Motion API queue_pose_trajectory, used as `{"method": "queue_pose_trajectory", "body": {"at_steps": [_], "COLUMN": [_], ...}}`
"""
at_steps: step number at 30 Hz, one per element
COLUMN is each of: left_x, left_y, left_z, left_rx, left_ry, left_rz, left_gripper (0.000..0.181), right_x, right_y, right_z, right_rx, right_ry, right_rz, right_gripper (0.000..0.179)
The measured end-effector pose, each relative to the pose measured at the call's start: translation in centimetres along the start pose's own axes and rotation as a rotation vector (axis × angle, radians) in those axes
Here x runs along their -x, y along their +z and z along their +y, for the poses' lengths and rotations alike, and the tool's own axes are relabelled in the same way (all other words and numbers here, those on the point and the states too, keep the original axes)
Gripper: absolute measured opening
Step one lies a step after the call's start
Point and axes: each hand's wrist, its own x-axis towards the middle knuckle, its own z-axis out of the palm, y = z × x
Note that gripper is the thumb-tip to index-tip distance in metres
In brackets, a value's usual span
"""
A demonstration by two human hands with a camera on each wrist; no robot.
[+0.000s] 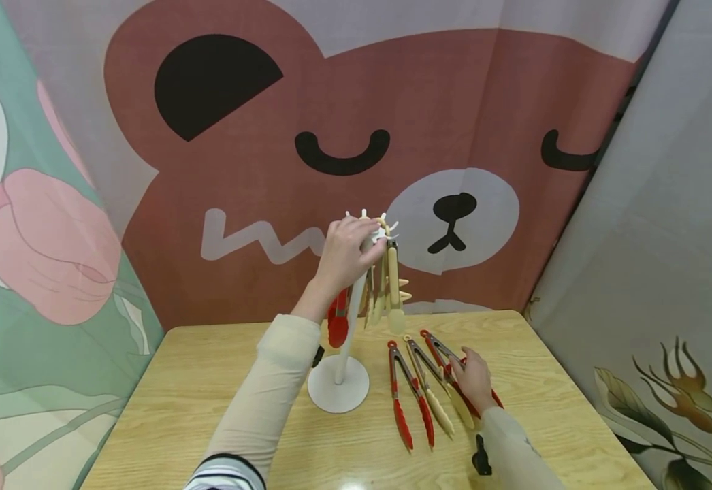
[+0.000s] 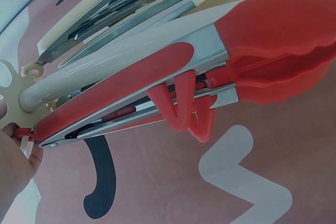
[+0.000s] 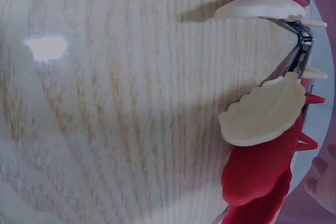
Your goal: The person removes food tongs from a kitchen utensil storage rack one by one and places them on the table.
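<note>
At the top of a white rack (image 1: 346,347), my left hand (image 1: 350,252) grips the hooked head, fingers over it and thumb toward the right. In the left wrist view its fingers are beside the ring of the hanging red tongs (image 2: 121,90). Cream tongs (image 1: 394,282) also hang there, near my thumb. My right hand (image 1: 472,381) is over the red tongs (image 1: 435,347) farthest right on the table, fingertips close by the handles. Left of those lie cream tongs (image 1: 442,408) and more red tongs (image 1: 426,412), both spread with rings toward the back.
The rack's round white base (image 1: 325,395) stands on the wooden table (image 1: 209,381), left of the lying tongs. Behind the table hangs a curtain (image 1: 442,102) with a printed bear face. A grey curtain (image 1: 632,272) borders the right side.
</note>
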Motion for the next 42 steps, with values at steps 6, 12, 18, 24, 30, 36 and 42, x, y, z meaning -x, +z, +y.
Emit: {"method": "queue_pose_trajectory", "body": {"at_steps": [6, 12, 18, 24, 30, 36, 42], "left_x": [0.1, 0.1, 0.1, 0.1, 0.1, 0.1, 0.1], "left_y": [0.1, 0.2, 0.1, 0.1, 0.0, 0.1, 0.1], "left_z": [-0.1, -0.1, 0.0, 0.0, 0.0, 0.0, 0.0], "left_rx": [0.001, -0.002, 0.006, 0.003, 0.002, -0.002, 0.002], "left_ry": [0.001, 0.002, -0.003, -0.009, -0.003, -0.003, 0.0], "left_rz": [-0.003, 0.006, 0.006, 0.002, 0.005, 0.004, 0.008], "left_gripper": [0.027, 0.026, 0.026, 0.026, 0.026, 0.026, 0.026], "right_x": [0.0, -0.2, -0.5, -1.0, -1.3, -1.7, -2.0], "right_y": [-0.2, -0.5, -0.8, -1.0, -1.3, -1.6, -1.8], "right_z": [-0.8, -2.0, -3.4, -4.8, -6.6, -8.6, -10.0], "right_rx": [-0.033, -0.057, -0.106, -0.155, -0.217, -0.259, -0.289], "right_ry": [-0.063, -0.148, -0.211, -0.255, -0.291, -0.355, -0.411], "right_rz": [0.082, 0.135, 0.177, 0.212, 0.223, 0.266, 0.291], "right_gripper": [0.043, 0.039, 0.037, 0.038, 0.039, 0.036, 0.037]}}
